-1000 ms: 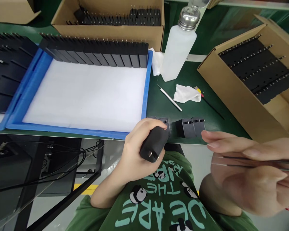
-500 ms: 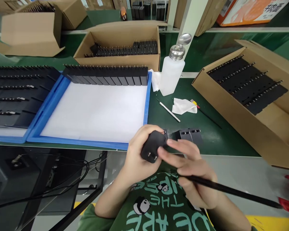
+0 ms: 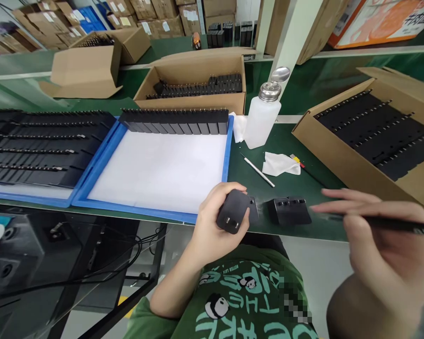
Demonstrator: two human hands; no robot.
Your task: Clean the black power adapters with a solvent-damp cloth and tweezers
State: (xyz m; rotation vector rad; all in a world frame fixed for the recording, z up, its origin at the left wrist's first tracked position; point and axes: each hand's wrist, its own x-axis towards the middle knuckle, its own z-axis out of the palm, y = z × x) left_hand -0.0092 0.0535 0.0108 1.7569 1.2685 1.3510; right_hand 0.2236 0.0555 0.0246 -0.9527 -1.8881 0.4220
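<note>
One black charger stays gripped by left hand at centre; right hand, fingers pinching a thin black tool, has been withdrawn rightward.

The plug adapter in the left hand is matt black plastic with two dull metal prongs. The thin stick held in the right hand looks smooth and black. Two more adapters at the tabletop's near edge show the same matt plastic. The tabletop is a smooth, slightly shiny green mat. The tray has glossy blue plastic rims and a soft white foam lining. The bottle is cloudy white plastic with a polished metal cap. Beside it lie a crumpled white cloth and a bright metal pick. The box at the right edge is plain brown cardboard.
</note>
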